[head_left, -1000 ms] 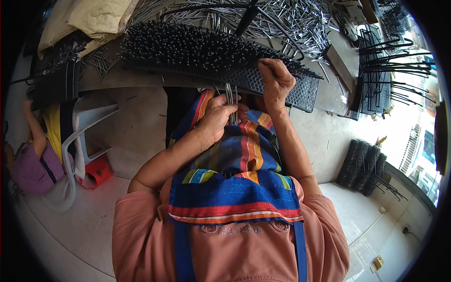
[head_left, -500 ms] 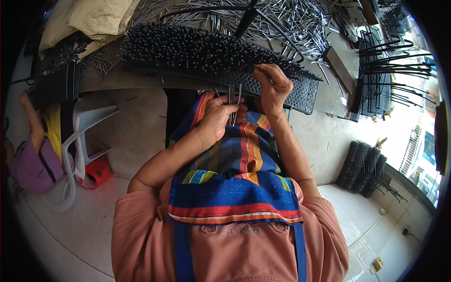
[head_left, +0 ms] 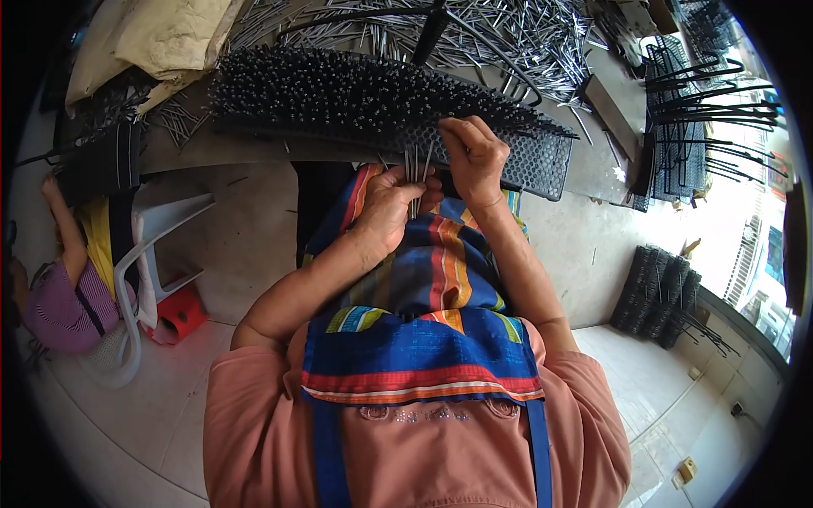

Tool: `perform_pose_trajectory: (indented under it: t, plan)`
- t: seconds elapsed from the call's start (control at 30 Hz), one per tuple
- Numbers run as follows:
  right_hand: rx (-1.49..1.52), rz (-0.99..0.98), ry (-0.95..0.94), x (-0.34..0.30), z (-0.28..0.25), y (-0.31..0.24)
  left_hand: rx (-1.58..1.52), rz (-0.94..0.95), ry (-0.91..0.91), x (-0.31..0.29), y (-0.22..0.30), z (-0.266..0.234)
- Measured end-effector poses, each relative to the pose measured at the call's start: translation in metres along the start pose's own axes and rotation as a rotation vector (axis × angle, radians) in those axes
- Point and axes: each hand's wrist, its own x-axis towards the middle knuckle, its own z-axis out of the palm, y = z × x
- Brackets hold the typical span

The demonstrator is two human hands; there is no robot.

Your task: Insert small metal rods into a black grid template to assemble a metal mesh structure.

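Note:
In front of my lap, my left hand [head_left: 389, 206] is closed round a small bunch of thin metal rods [head_left: 411, 162], their ends sticking up above the fingers. My right hand [head_left: 478, 165], thumb and fingertips pinched together, is over the black perforated rack [head_left: 542, 167]; whatever sits in the pinch is too small to make out. Densely packed dark rods [head_left: 313, 89] stand upright in most of the rack. Toward its right end and front edge, bare holes show. A dark metal frame [head_left: 432, 34] rises behind the rack.
Loose metal rods [head_left: 525, 42] lie heaped across the table beyond the rack. A yellowish sack [head_left: 174, 38] is at the far left. Racks with long black hooked bars [head_left: 716, 123] stand at right. Black bundles [head_left: 656, 296] rest on the floor. Another person [head_left: 72, 292] sits at left.
My right hand has shifted slightly left along the rack, still pinched. The rods in my left hand fan out a little more. The whole view has moved slightly.

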Motion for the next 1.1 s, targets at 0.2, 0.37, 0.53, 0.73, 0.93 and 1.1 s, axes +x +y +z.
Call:
perform_pose_trajectory:
  t: [0.2,0.37,0.53,0.73,0.93,1.1]
  plan:
    - [0.582,0.764,-0.349,-0.012,-0.037,-0.006,0.138,-0.051,-0.227,0.008,0.008,0.008]
    - [0.94,0.974,-0.291,-0.013,-0.053,0.015,0.119,-0.118,-0.36,0.014,0.017,0.025]
    - [0.797,0.615,0.331,-0.006,-0.056,0.019,0.191,0.247,-0.104,0.038,0.022,0.035]
    - [0.523,0.388,0.28,-0.005,-0.039,0.018,0.178,0.245,0.008,0.023,0.012,0.032]
    - [0.281,0.111,0.251,0.005,-0.024,0.022,0.199,-0.069,-0.01,-0.001,-0.001,0.017]
    - [0.23,0.15,0.171,0.009,-0.025,0.015,0.24,-0.094,-0.028,-0.009,0.004,0.025]
